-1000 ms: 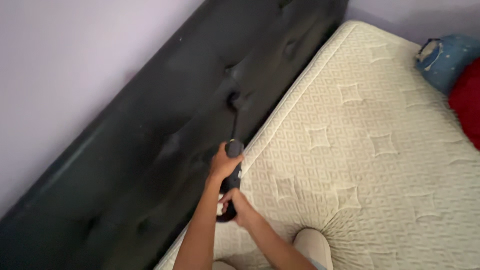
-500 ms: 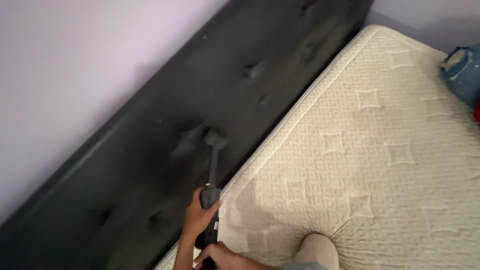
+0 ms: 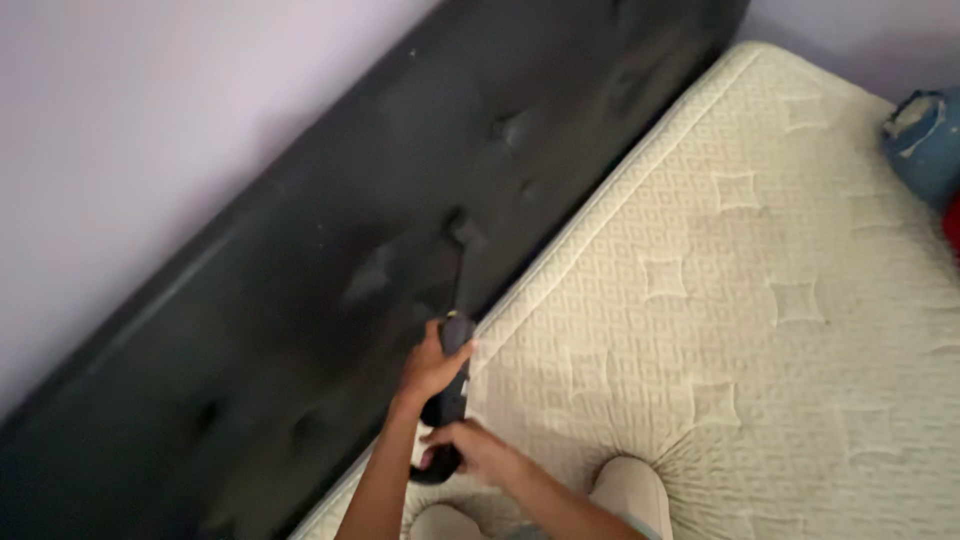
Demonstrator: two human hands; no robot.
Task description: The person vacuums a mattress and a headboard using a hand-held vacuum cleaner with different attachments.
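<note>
Bare cream quilted mattress [image 3: 760, 300] fills the right side, diamond stitch pattern. Black tufted headboard [image 3: 330, 250] runs diagonally along its left edge, against a pale lilac wall [image 3: 130, 130]. Blue pillow [image 3: 925, 140] at the far right edge, partly cut off. Person kneels on the mattress, both knees [image 3: 630, 490] visible at the bottom. Dark handheld vacuum [image 3: 448, 395] sits over the mattress edge near the headboard; its thin nozzle [image 3: 462, 240] reaches up and touches the headboard padding just beside a tuft dimple. Left hand [image 3: 430, 365] wrapped closed around the vacuum's upper body. Right hand [image 3: 470, 452] closed on the lower handle end, fingers curled around it.
</note>
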